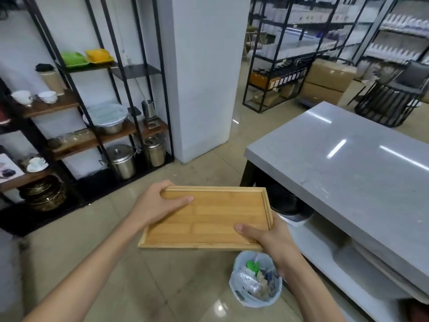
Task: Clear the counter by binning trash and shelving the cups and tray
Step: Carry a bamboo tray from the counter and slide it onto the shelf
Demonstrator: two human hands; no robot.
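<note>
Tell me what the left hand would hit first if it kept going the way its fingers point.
The left hand points rightward across the wooden tray it grips. Past the tray's far rim, the line probably meets the dark space under the grey counter, though depth is unclear.

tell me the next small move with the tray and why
Probably carry the tray left toward the shelves and look for a free spot. Both the left hand and the right hand grip it, and nothing lies on it. The counter looks bare, the bin below already holds trash, and cups sit on a shelf, so the tray seems to be what remains.
</note>
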